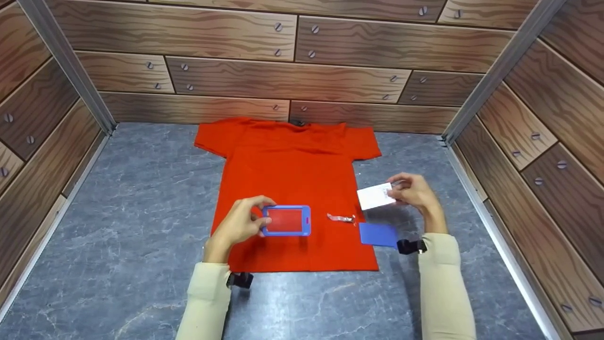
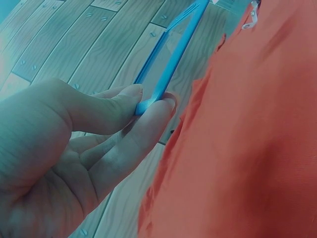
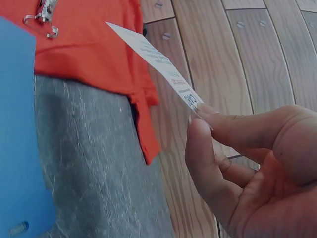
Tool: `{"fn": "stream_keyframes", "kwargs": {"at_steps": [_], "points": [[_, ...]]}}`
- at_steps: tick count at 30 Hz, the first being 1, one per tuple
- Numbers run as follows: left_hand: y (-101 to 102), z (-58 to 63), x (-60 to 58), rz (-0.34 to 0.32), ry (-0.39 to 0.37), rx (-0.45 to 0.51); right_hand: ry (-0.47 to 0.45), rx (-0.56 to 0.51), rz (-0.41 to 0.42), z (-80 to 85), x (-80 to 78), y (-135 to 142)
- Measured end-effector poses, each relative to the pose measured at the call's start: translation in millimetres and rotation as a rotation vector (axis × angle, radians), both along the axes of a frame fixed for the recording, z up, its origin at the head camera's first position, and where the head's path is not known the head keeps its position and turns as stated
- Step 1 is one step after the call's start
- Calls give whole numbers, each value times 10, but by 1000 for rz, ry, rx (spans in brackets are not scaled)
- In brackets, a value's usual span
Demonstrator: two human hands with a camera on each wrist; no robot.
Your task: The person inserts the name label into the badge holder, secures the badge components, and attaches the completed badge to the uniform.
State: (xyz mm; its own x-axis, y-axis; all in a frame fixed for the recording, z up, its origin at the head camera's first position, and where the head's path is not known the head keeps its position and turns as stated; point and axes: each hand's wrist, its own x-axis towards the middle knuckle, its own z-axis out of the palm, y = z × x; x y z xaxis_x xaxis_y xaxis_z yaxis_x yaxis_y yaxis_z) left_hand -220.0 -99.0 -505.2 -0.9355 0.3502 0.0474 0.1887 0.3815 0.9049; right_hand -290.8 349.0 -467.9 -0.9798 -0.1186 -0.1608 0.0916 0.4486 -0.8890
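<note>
Between thumb and fingers, my left hand (image 1: 243, 219) pinches one short end of a blue badge holder frame (image 1: 286, 234) with a clear window, raised above a red T-shirt (image 1: 292, 174). My right hand (image 1: 411, 191) pinches a white printed card (image 1: 375, 196) by its right end, over the shirt's right edge. In the right wrist view, lines of print show on the card (image 3: 156, 59). Below it lies a flat blue panel (image 1: 378, 234), partly on the shirt and partly on the grey surface. A clear strap clip with metal parts (image 1: 341, 218) rests on the shirt between the hands.
The shirt lies spread flat on a grey marbled surface (image 1: 151, 198), collar toward the back wall. Wood-patterned walls (image 1: 236, 75) with metal corner posts (image 1: 500, 71) enclose the back and both sides. A small black camera sits on each wrist.
</note>
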Motion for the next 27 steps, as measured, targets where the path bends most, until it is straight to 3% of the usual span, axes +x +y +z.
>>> {"fn": "stream_keyframes", "kwargs": {"at_steps": [8,18,27], "points": [[-15,4,-5,-1,4,11,31,12,1,12,70,-126],[0,26,-6,7,-29,11,36,-48,-1,-51,173,-260],[3,20,1,5,-19,-2,69,-15,17,-99,258,-395]]}}
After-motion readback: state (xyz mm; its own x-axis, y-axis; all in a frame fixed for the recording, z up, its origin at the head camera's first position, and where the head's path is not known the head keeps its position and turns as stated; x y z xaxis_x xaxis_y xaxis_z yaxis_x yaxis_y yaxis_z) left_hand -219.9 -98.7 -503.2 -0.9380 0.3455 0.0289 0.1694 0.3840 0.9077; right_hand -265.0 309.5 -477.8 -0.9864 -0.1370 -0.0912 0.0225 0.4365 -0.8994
